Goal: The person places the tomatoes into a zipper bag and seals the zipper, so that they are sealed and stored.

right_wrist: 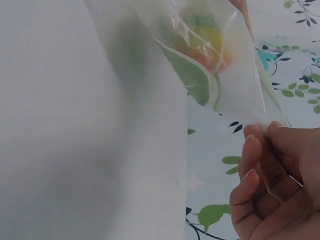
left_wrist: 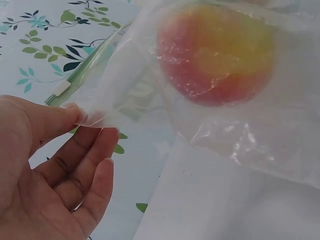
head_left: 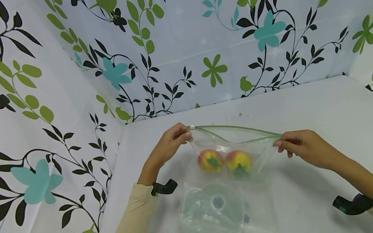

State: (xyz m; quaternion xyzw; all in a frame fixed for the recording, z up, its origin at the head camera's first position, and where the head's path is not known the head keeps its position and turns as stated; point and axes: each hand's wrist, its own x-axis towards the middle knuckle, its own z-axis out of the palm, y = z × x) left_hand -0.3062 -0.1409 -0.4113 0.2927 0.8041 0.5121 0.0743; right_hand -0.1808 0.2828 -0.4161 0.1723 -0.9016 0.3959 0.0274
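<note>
A clear zip bag (head_left: 263, 211) hangs between my two hands, its mouth parted along a green zip strip (head_left: 237, 126). My left hand (head_left: 169, 144) pinches the upper left corner between thumb and fingers, right beside a white slider (left_wrist: 61, 88). With thumb and forefinger my right hand (head_left: 306, 149) pinches the upper right corner, its other fingers loosely curled. Inside the bag show two red-and-yellow round fruits, a left one (head_left: 210, 160) and a right one (head_left: 238, 162), each with green leaf shapes. Lower on the bag is a large pale green printed disc (head_left: 202, 205).
Beneath the bag lies a white-covered table (head_left: 319, 105). Behind it hangs a cloth (head_left: 187, 33) printed with leaves, birds and flowers, and similar cloth covers both sides. Dark wrist bands (head_left: 164, 187) sit at the sleeve ends.
</note>
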